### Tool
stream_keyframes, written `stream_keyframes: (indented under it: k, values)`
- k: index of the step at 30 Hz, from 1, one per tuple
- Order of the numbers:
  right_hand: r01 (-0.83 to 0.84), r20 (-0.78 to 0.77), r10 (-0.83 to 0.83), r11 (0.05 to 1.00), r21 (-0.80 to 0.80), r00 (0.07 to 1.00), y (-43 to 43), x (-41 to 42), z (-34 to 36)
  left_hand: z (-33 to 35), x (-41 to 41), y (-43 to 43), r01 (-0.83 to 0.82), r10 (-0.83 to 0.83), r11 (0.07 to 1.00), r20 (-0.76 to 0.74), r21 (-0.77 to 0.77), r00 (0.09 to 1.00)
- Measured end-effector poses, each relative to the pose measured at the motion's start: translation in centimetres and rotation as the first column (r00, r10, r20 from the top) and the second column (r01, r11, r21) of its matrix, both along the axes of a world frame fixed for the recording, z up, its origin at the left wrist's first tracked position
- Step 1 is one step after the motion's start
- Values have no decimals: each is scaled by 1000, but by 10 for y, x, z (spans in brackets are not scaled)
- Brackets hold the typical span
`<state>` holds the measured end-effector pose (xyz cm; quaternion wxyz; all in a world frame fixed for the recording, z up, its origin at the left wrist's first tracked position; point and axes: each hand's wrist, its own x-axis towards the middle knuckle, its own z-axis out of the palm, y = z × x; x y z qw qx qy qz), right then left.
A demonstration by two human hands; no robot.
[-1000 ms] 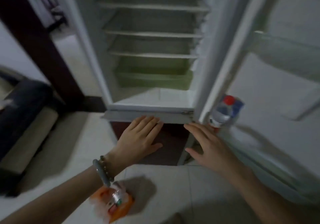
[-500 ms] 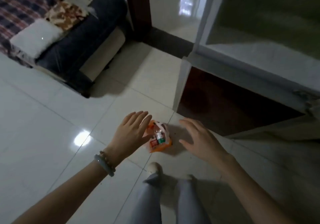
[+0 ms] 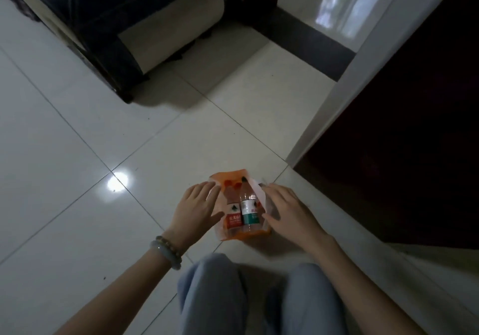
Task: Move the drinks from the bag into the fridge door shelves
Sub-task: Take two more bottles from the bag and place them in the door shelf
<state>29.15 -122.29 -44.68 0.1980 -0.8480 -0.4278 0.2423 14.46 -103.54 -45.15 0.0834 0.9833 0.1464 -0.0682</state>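
An orange plastic bag (image 3: 228, 179) stands on the white tiled floor just in front of my knees. Inside it are bottled drinks: one with a red label (image 3: 233, 216) and one with a green label (image 3: 249, 211), plus red caps further back. My left hand (image 3: 198, 209) rests flat against the bag's left side, fingers apart. My right hand (image 3: 287, 211) lies on the bag's right edge, fingers spread over the white plastic rim. Neither hand holds a bottle. The fridge door shelves are out of view.
The fridge's white lower edge (image 3: 344, 80) and dark base (image 3: 414, 127) run along the right. A dark sofa (image 3: 124, 23) stands at the upper left. My legs in pale trousers (image 3: 259, 298) are below the bag. A dark door frame (image 3: 261, 0) is at the top.
My view swung down from the open fridge to the floor. Both hands dropped from the fridge's lower edge and closed in on the two sides of the bag.
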Motion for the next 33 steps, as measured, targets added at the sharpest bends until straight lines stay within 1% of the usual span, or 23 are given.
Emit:
stream_keyframes:
  k: [2, 5, 7, 10, 12, 14, 16, 18, 20, 22, 25, 28, 29, 30, 33]
  values:
    - [-15, 13, 15, 1000, -2, 1000, 11, 2, -52, -51, 2, 11, 9, -9, 1000, -5, 8, 1000]
    - [-65, 18, 65, 998, -3, 998, 33, 7, -118, -117, 13, 26, 137, -137, 987, -6, 82, 991]
    - [-83, 38, 83, 997, 3, 996, 49, 10, -155, -152, 25, 33, 192, -194, 975, 8, 111, 981]
    - [-49, 95, 45, 998, 44, 994, 65, 9, -199, -197, 44, 38, 233, -239, 969, 62, 87, 969]
    - [-45, 105, 41, 998, 36, 994, 70, 6, -223, -224, 52, 34, 234, -238, 971, 86, 49, 968]
    - [-71, 104, 71, 997, 0, 992, 72, 5, -241, -250, 55, 27, 235, -237, 971, 73, 32, 969]
    - [-121, 114, 125, 992, -40, 986, 74, 8, -254, -271, 53, 17, 243, -243, 970, -13, 21, 970]
    - [-201, 107, 215, 972, -125, 971, 76, 13, -260, -287, 51, 10, 298, -295, 954, -101, 15, 950]
    - [-290, 112, 317, 935, -201, 942, 78, 18, -264, -295, 50, 7, 380, -376, 925, -149, 0, 915]
    - [-355, 127, 391, 905, -235, 911, 78, 21, -268, -300, 49, 8, 429, -425, 903, -162, -13, 891]
    - [-431, 163, 483, 860, -273, 861, 77, 22, -274, -308, 49, 13, 486, -478, 874, -174, 8, 861]
    - [-480, 170, 550, 814, -328, 818, 74, 23, -281, -314, 51, 20, 531, -521, 847, -202, -4, 829]
    - [-478, 171, 554, 809, -343, 815, 72, 24, -284, -316, 51, 22, 513, -511, 857, -196, -44, 837]
    - [-453, 173, 534, 817, -356, 827, 71, 25, -288, -317, 51, 24, 462, -471, 882, -173, -95, 865]
    - [-292, 145, 355, 897, -333, 924, 66, 29, -295, -319, 53, 23, 202, -229, 948, -87, -247, 969]
